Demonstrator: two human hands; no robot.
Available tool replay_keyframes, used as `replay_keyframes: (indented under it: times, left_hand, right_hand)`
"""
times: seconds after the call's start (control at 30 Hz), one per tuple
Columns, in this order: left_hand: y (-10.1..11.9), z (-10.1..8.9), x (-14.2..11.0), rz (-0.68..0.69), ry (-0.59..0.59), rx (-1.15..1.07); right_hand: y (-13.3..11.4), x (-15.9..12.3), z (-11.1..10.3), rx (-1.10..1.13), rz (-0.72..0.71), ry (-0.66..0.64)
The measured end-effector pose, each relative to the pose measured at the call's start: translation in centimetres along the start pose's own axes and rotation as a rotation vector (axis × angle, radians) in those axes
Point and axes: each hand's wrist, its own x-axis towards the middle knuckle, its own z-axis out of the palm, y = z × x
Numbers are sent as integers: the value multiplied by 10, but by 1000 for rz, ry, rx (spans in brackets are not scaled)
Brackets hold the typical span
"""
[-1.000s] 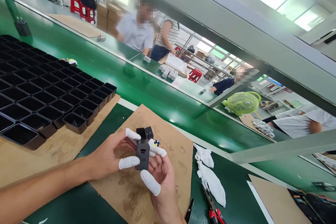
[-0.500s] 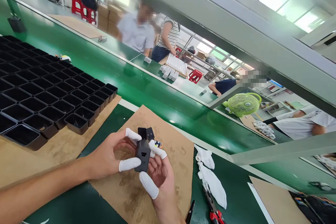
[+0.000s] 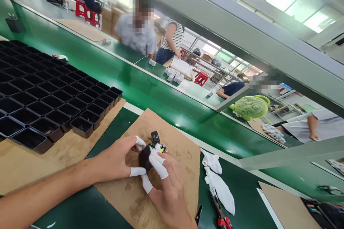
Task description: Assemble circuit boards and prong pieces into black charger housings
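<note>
A small black plastic housing (image 3: pixel 144 159) is held over a brown cardboard sheet (image 3: pixel 185 171), with its side with the square opening turned out of sight. My left hand (image 3: pixel 115 161), white finger cots on its tips, grips the housing from the left between thumb and finger. From the right, my right hand (image 3: pixel 169 182), also in finger cots, closes on the housing with thumb and fingers. Just beyond the fingers show a black plug piece with metal pins (image 3: pixel 155 137) and a circuit board with small coloured components (image 3: pixel 163 148). My fingers partly hide the board.
Rows of black open boxes (image 3: pixel 83 127) stand on cardboard at left. White gloves (image 3: pixel 221 189) and red-handled pliers (image 3: pixel 221 216) lie at right. A sloping metal beam (image 3: pixel 274 157) crosses the right side. Across the green bench are several people and a green fan (image 3: pixel 251 107).
The housing has been turned and tilted, so its face with the square opening no longer shows. My right fingers have moved over its right side. The circuit board shows more.
</note>
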Motion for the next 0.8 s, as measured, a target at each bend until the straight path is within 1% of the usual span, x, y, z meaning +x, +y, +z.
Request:
replay_keyframes:
  times: [0.07,0.1,0.17,0.23,0.3,0.4,0.47,0.53,0.63,0.7,0.8]
  left_hand:
    - [-4,1,-1,-25,-32,84]
    - [-6,1,-1,-18,-42,115]
    - [-7,1,-1,18,-56,167]
    - [-7,1,-1,65,-68,225]
    - [-7,1,1,91,-81,255]
    - [-7,2,2,93,-115,197]
    - [-7,1,3,91,-144,121]
    - [-6,0,2,102,-164,68]
    - [-3,-2,1,127,-206,19]
    - [-2,-3,-1,140,-254,-21]
    - [-5,-2,-3,156,-301,-65]
  right_hand:
    - [0,1,-1,98,16,-58]
    - [-2,3,-2,153,49,-54]
    - [-5,6,-4,213,115,0]
    - [-6,10,-8,177,137,70]
    - [-5,14,-10,104,120,91]
    - [-2,16,-11,32,90,50]
    - [-2,15,-9,39,100,39]
    - [-3,14,-7,94,144,69]
    - [-3,9,-7,240,240,119]
    - [0,5,-8,332,299,66]
    - [7,2,-11,380,330,-100]
